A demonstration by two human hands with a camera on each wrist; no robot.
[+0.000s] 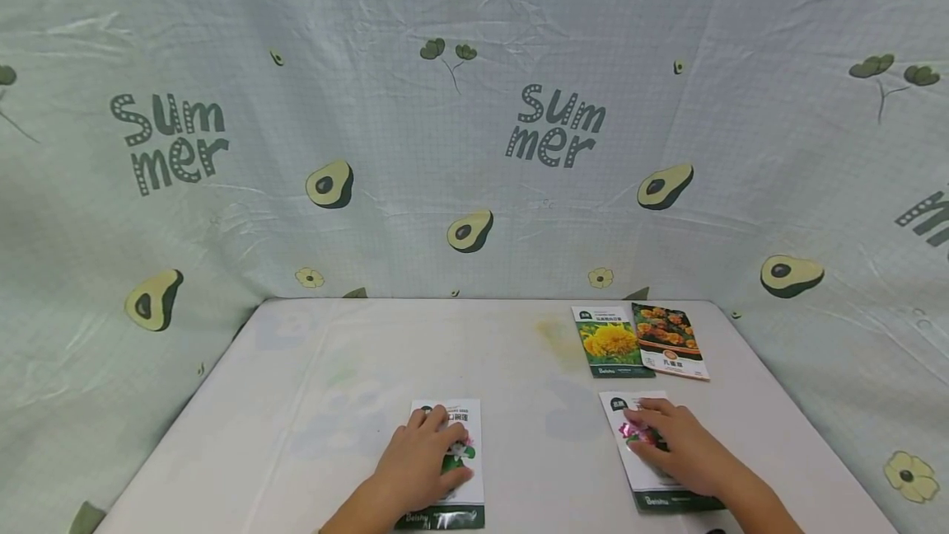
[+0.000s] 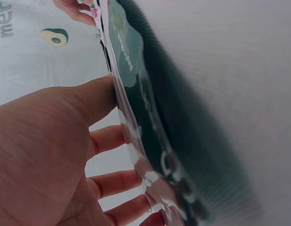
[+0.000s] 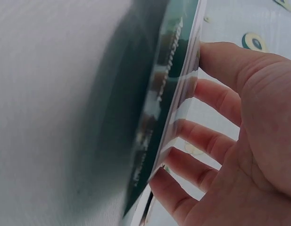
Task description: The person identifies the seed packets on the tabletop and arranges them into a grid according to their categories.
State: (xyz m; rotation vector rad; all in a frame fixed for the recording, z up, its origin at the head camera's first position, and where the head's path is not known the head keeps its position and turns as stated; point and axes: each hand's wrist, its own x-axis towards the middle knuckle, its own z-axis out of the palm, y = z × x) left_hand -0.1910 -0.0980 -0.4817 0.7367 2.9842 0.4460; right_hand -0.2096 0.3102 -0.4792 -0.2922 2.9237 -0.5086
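Note:
My left hand (image 1: 423, 460) rests on a white seed packet (image 1: 465, 494) with a green bottom band and a pink-and-green plant picture, near the front middle of the table. In the left wrist view the thumb and fingertips touch the face of that glossy packet (image 2: 144, 117). To the right, my right hand (image 1: 685, 447) lies over another white-and-green seed packet (image 1: 630, 460) with a pink flower, set at a slant. Spread fingertips and thumb touch this packet (image 3: 157, 108) in the right wrist view. Each hand covers part of its packet's picture.
Behind my right hand lie a yellow-flower seed packet (image 1: 611, 343) and an orange-flower seed packet (image 1: 670, 340), side by side with edges meeting. The white table (image 1: 326, 402) reaches back to a hanging cloth (image 1: 400, 147) printed with avocados. A small dark object (image 1: 715, 531) shows at the front edge.

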